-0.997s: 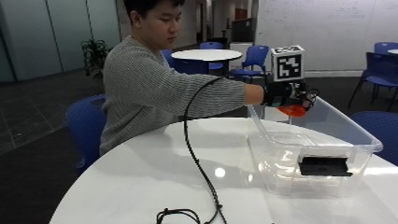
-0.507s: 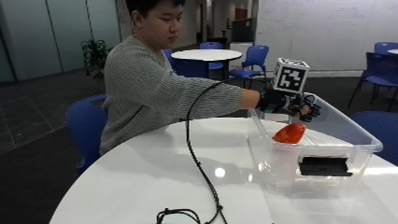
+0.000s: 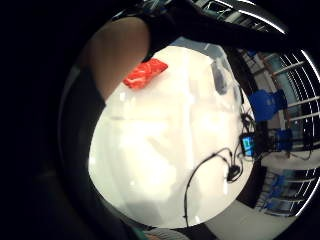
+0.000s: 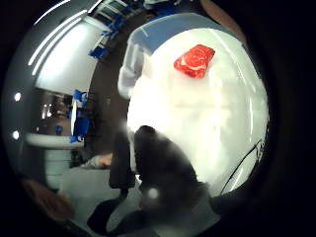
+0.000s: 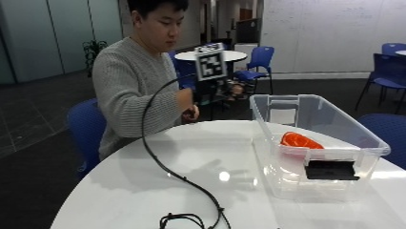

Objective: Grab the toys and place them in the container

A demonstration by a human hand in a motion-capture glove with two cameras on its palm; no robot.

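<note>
A red-orange toy (image 5: 301,141) lies on the floor of the clear plastic container (image 5: 274,99) at the right of the round white table. My gloved right hand (image 5: 223,90) hangs in the air to the left of the container's far corner, near the person's chest, fingers relaxed and holding nothing. Both palm views look down from a distance on the same toy (image 3: 145,73) (image 4: 195,60) lying inside the container (image 4: 132,59).
A black cable (image 5: 166,164) runs from the hand across the white table (image 5: 126,191) and ends in a coil (image 5: 184,220) at the near edge. The container has a black latch (image 5: 329,170) on its near end. Blue chairs (image 5: 86,136) stand around.
The hand held the red toy over the container, let it go, and the toy dropped inside. The hand has since drawn back left, away from the container.
</note>
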